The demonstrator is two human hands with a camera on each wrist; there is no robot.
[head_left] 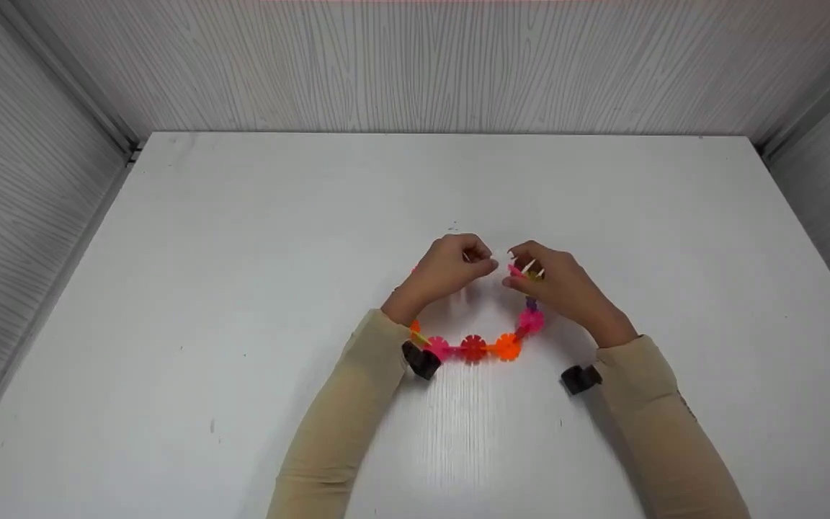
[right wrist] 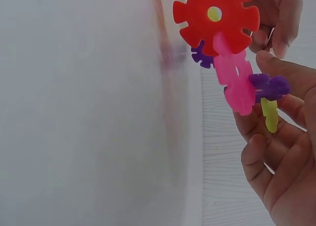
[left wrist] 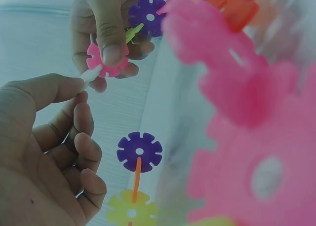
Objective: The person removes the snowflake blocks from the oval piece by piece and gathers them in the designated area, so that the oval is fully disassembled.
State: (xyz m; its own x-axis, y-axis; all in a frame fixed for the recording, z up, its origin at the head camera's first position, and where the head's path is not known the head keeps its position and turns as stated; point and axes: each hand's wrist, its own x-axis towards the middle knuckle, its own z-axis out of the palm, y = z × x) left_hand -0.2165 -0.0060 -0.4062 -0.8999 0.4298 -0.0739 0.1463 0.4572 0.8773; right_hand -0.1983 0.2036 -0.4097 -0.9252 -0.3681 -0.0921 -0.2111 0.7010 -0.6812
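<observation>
A chain of notched plastic snowflake discs (head_left: pixel 472 349) in pink, red, orange, purple and yellow curves between the two forearms. My left hand (head_left: pixel 451 267) pinches a small white disc (left wrist: pixel 90 77), seen edge-on, between thumb and index finger. Opposite it, my right hand (head_left: pixel 559 281) holds a pink disc (left wrist: pixel 94 63) with the thumb across its face. In the left wrist view the white disc overlaps the pink disc's edge. Beyond the pink one come a yellow disc (right wrist: pixel 269 116), a purple disc (right wrist: pixel 266 87) and a red disc (right wrist: pixel 234 16).
Both hands are above a white tabletop (head_left: pixel 242 216). Grey wood-grain panels (head_left: pixel 444 65) stand behind it and at both sides. Black wrist mounts (head_left: pixel 422 360) sit at the cuffs of the beige sleeves (head_left: pixel 350 404).
</observation>
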